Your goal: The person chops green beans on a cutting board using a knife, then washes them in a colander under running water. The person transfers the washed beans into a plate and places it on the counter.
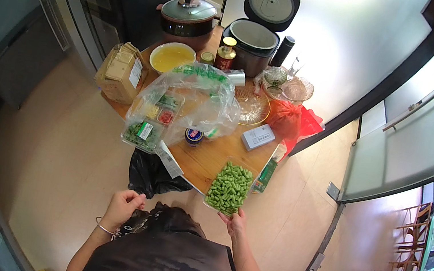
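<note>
My right hand (pixel 235 222) holds the near edge of a clear plastic tray of cut green bean pieces (pixel 229 188) at the table's front right corner. Fingers curled, my left hand (pixel 127 206) is in front of the table, close to a black plastic bag (pixel 155 175) hanging at its edge; whether it grips anything I cannot tell. Beyond it, a clear plastic bag (pixel 218 105) with green print partly covers packs of chopped ingredients (pixel 166 115) and a box of leafy greens (pixel 142 134). A small round dark blue tin (pixel 193 136) stands on the wooden table (pixel 203 161).
At the back stand a lidded electric pot (pixel 187 19), an open rice cooker (pixel 253 39) and a bowl of yellow liquid (pixel 172 58). A cardboard box (pixel 121 75) is at the left. Glass dishes (pixel 252 107), a red plastic bag (pixel 287 119) and a pale box (pixel 258 137) lie right.
</note>
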Action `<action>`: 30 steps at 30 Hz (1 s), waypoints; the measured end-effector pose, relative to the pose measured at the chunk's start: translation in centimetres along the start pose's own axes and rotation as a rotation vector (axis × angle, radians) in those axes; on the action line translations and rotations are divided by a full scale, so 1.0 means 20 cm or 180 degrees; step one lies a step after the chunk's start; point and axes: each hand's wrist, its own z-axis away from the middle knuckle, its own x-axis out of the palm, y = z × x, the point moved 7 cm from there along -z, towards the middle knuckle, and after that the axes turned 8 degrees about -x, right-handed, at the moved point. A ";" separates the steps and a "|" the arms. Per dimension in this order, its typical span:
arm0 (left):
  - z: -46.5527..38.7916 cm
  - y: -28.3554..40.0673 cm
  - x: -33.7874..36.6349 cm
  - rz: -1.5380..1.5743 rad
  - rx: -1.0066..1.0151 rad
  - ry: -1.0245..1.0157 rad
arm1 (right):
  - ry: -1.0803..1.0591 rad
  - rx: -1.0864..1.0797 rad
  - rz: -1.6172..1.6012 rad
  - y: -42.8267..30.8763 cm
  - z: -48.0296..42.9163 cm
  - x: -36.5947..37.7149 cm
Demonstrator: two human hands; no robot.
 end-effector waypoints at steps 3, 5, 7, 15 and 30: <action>-0.02 -0.07 0.05 -0.0050 -0.0025 0.0054 | -0.0298 -0.0069 0.0003 -0.10 0.05 -0.03; -0.03 -0.08 0.09 -0.0251 -0.0028 0.0040 | -0.0400 -0.0039 0.0125 -0.18 0.07 -0.06; -0.03 -0.08 0.12 -0.0440 -0.0077 0.0011 | -0.0532 -0.0031 0.0209 -0.24 0.06 -0.07; 0.27 -0.33 -0.09 -0.0252 -0.0342 0.0499 | -0.1443 0.0052 0.0637 -0.27 0.20 0.17; 1.84 -1.49 -0.34 0.1403 -0.0723 0.2804 | -0.3572 0.0831 0.2274 0.46 0.98 1.16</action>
